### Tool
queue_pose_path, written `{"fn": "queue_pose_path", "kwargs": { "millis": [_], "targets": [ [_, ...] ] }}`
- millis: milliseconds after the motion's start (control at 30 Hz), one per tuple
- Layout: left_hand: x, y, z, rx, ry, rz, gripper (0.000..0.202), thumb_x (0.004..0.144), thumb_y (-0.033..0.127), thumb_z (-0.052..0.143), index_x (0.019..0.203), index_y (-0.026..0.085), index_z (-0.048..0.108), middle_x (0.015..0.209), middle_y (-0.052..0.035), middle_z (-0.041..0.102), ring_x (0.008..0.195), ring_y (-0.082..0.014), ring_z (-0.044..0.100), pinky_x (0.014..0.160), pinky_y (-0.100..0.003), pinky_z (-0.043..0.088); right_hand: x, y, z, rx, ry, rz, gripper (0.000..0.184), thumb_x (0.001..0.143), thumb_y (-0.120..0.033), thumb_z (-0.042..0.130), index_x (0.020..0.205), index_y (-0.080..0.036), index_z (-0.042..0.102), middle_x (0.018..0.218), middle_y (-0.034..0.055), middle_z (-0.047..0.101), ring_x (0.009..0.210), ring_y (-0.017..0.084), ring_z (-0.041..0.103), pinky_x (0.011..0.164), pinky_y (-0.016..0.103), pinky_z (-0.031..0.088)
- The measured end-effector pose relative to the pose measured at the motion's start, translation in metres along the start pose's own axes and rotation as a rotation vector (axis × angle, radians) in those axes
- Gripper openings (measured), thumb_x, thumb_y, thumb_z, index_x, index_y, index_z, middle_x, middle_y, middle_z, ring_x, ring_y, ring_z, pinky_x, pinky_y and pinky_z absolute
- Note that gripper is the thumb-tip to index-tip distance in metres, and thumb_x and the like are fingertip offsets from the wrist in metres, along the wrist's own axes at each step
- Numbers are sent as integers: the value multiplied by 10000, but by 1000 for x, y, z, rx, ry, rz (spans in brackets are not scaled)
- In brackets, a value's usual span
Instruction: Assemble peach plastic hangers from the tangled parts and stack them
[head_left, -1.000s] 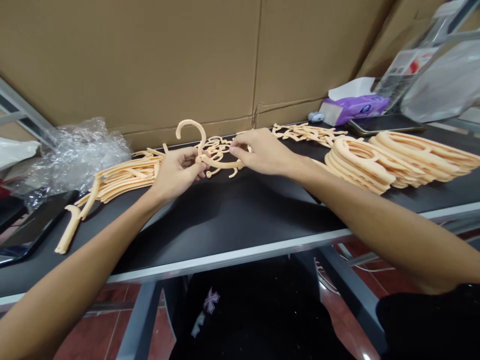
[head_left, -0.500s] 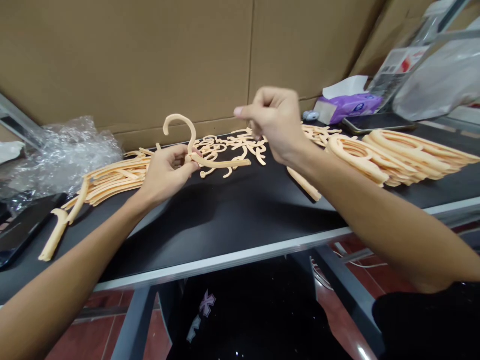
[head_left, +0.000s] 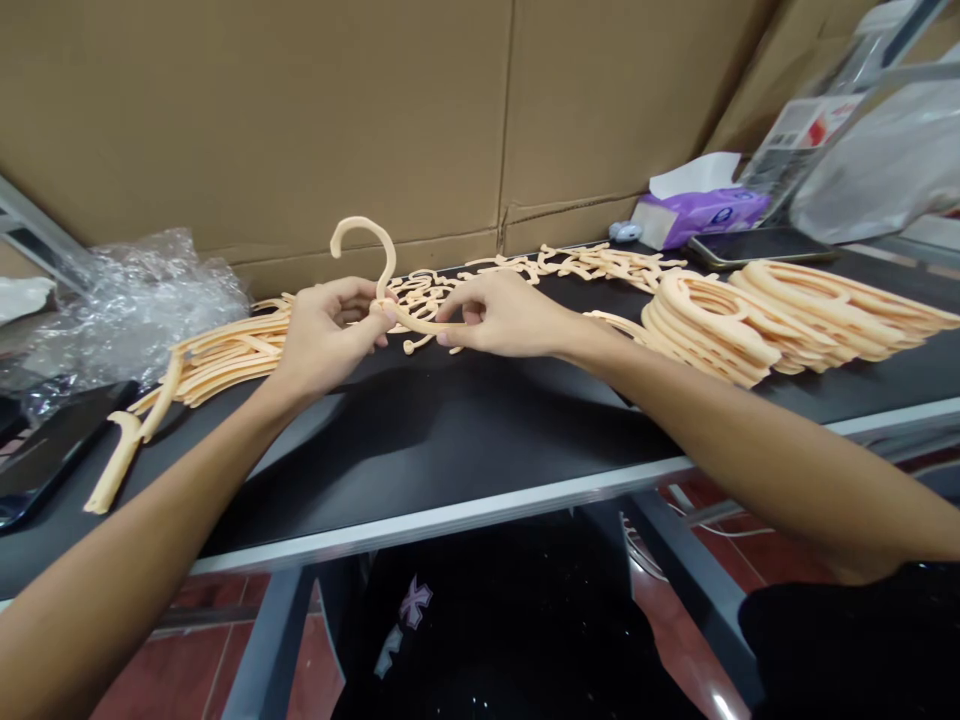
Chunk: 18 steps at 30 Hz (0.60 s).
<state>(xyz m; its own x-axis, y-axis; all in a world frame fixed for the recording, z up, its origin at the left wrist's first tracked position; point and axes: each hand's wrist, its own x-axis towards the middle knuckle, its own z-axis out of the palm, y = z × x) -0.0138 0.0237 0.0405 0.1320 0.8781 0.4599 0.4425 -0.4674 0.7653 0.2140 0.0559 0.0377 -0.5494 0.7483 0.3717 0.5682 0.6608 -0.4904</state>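
Above the black table, my left hand (head_left: 330,325) pinches a cream plastic hanger (head_left: 416,322) where its hook meets the arm. The hook stands upright and curls to the left. From the right, my right hand (head_left: 502,315) is closed on the hanger's arm, with the thumb below and fingers over it; the arm's end is hidden. Behind both hands lie loose cream hooks (head_left: 424,285) in a scattered heap. Several hanger arms (head_left: 225,365) are piled beside my left forearm.
Finished-looking hangers (head_left: 705,325) lie stacked at the right. Behind them are a purple tissue pack (head_left: 705,215) and a phone (head_left: 761,247). Crumpled clear plastic (head_left: 150,300) and a dark phone (head_left: 56,455) lie left. A cardboard wall (head_left: 300,120) rises behind the black table (head_left: 450,430).
My right hand has come down and left from above the heap and now grips the hanger's arm. My left hand still holds the hanger in nearly the same place.
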Motion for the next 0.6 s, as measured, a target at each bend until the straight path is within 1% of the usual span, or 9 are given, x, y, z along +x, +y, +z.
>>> {"fn": "queue_pose_path", "kwargs": {
  "millis": [67, 167, 267, 367, 433, 500, 600],
  "targets": [
    [0, -1, 1, -5, 7, 3, 302, 733, 375, 783, 929, 148, 754, 812, -64, 790, 620, -187, 706, 619, -322, 626, 0, 0, 0, -43, -22, -15, 162, 872, -253, 751, 928, -134, 845, 772, 19, 685, 701, 120, 504, 697, 299, 327],
    [1, -5, 1, 7, 44, 35, 299, 742, 364, 768, 944, 145, 766, 873, -93, 815, 719, -227, 759, 721, -369, 656, 0, 0, 0, -69, -25, -5, 186, 906, -242, 708, 940, -124, 849, 811, 39, 720, 731, 128, 526, 695, 298, 323],
    [3, -10, -3, 134, 108, 86, 272, 762, 374, 765, 934, 163, 776, 918, -105, 827, 815, -259, 780, 809, -399, 654, 1, 2, -1, -98, 3, 33, 199, 907, -244, 687, 951, -146, 853, 796, 29, 721, 714, 127, 519, 687, 303, 312],
    [6, -15, -7, 284, 144, 111, 208, 792, 362, 756, 908, 191, 778, 914, -83, 827, 833, -252, 775, 850, -392, 645, 1, 3, -4, -132, 26, 73, 210, 904, -247, 666, 914, -142, 848, 726, 18, 678, 669, 120, 482, 685, 316, 304],
    [7, -16, -10, 337, 152, 124, 176, 790, 334, 748, 894, 195, 777, 917, -73, 828, 836, -240, 770, 877, -383, 636, 1, 4, -6, -156, 38, 83, 224, 903, -248, 658, 906, -125, 845, 688, 15, 646, 651, 119, 474, 681, 319, 308],
    [7, -15, -10, 357, 144, 127, 185, 787, 321, 737, 907, 185, 777, 923, -76, 826, 846, -235, 765, 866, -371, 631, 0, 5, -8, -179, 57, 89, 236, 905, -264, 658, 930, -125, 847, 682, 14, 637, 643, 121, 475, 674, 318, 309],
    [4, -13, -7, 356, 98, 102, 243, 800, 353, 728, 976, 192, 773, 934, -66, 823, 853, -228, 754, 782, -328, 615, -1, 7, -5, -179, 46, 55, 235, 911, -273, 653, 941, -144, 847, 720, 19, 667, 657, 125, 490, 668, 311, 309]
  ]
}}
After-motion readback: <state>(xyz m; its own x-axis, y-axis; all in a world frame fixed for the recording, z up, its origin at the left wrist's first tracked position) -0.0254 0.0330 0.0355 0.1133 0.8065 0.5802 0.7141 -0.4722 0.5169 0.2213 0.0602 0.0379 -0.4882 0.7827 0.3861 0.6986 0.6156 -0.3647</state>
